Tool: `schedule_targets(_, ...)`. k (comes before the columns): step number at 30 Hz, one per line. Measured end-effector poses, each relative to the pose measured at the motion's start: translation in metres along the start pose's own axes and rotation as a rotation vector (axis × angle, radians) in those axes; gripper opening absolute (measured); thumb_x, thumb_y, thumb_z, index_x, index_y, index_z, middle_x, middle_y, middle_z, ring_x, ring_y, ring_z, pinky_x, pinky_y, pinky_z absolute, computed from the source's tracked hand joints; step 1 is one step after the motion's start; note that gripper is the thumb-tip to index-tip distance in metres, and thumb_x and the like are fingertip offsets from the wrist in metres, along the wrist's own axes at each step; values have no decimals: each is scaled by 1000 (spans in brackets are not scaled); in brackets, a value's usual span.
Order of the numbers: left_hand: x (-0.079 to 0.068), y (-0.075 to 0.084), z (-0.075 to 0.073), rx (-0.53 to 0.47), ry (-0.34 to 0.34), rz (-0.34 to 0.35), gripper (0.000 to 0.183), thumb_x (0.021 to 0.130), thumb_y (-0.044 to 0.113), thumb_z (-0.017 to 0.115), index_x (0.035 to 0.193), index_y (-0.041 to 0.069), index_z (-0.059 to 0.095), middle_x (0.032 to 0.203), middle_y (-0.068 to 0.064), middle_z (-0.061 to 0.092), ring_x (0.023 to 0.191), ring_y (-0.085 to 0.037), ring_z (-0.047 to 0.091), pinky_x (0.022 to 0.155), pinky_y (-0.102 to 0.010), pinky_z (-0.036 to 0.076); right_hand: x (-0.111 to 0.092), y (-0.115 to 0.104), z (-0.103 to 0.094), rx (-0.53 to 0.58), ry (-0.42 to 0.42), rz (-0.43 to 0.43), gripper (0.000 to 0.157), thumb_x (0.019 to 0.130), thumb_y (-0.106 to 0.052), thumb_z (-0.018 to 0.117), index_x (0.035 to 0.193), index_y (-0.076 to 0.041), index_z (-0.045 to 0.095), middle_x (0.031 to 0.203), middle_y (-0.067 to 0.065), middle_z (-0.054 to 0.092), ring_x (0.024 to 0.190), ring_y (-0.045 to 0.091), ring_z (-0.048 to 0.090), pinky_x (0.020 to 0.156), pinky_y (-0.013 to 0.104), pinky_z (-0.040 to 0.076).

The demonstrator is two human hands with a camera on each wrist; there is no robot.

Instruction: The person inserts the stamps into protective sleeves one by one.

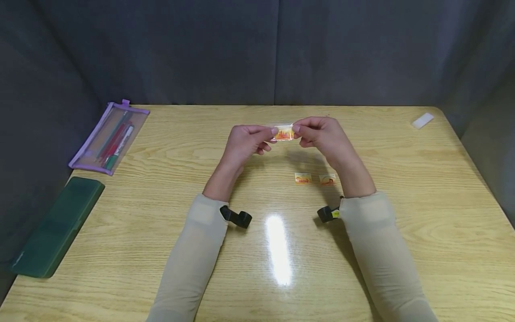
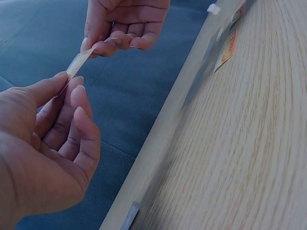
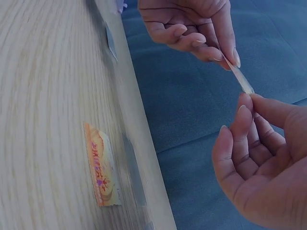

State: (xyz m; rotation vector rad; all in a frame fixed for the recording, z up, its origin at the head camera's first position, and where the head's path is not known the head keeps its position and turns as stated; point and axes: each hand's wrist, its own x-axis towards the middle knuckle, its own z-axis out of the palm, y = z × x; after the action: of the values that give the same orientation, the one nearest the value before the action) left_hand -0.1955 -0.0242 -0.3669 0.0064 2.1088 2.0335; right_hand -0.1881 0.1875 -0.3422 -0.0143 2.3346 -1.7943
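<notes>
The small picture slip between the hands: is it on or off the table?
Off: left hand and right hand pinch the slip by opposite ends, clear of the table.

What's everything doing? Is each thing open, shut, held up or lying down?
Picture card: held up
Left hand: pinching one end of it
Right hand: pinching the other end
Two other cards: lying picture side up
Green case: closed
Mesh pouch: lying flat, pens inside
White block: lying flat

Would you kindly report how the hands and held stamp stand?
Left hand, right hand: pinching opposite ends. Stamp: held off table. Nothing visibly in the way.
</notes>
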Motion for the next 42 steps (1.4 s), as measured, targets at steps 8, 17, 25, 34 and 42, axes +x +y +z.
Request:
schedule_targets(8, 1, 0, -1, -14, -8, -23, 30, 91, 28, 78, 107, 3, 79, 90, -8, 77, 62, -10, 67, 57, -21, 53, 2, 1, 0, -9, -23, 20, 23, 101, -18, 63, 115, -1, 69, 93, -6, 68, 79, 12, 62, 75, 21, 57)
schedule_targets(17, 0, 2, 0, 3, -30, -35, 30, 90, 29, 78, 107, 4, 79, 88, -5, 77, 62, -9, 67, 58, -21, 53, 2, 0, 2, -24, -43, 46, 26, 100, -19, 65, 114, 3, 68, 89, -9, 69, 75, 9, 62, 74, 20, 57)
schedule_targets(25, -1, 1, 2, -21, -29, -17, 29, 91, 27, 78, 106, 3, 79, 90, -3, 75, 63, -9, 67, 59, -21, 53, 2, 1, 6, -23, -35, 34, 22, 99, -22, 67, 105, -1, 70, 83, -8, 67, 74, 11, 60, 73, 21, 56)
schedule_targets(34, -2, 1, 5, -24, -7, -11, 30, 91, 26, 78, 109, 2, 78, 90, -8, 78, 60, -8, 67, 55, -19, 52, 3, 3, 8, -14, -19, 33, 24, 102, -20, 63, 111, 2, 67, 87, -6, 68, 74, 9, 62, 72, 20, 57)
schedule_targets(42, -1, 0, 6, -40, -5, -1, 30, 91, 25, 77, 108, 0, 78, 83, -4, 78, 58, -8, 67, 54, -19, 52, 2, 3, 9, 13, -9, 26, 22, 101, -21, 64, 106, 0, 68, 85, -6, 69, 76, 12, 63, 72, 22, 57)
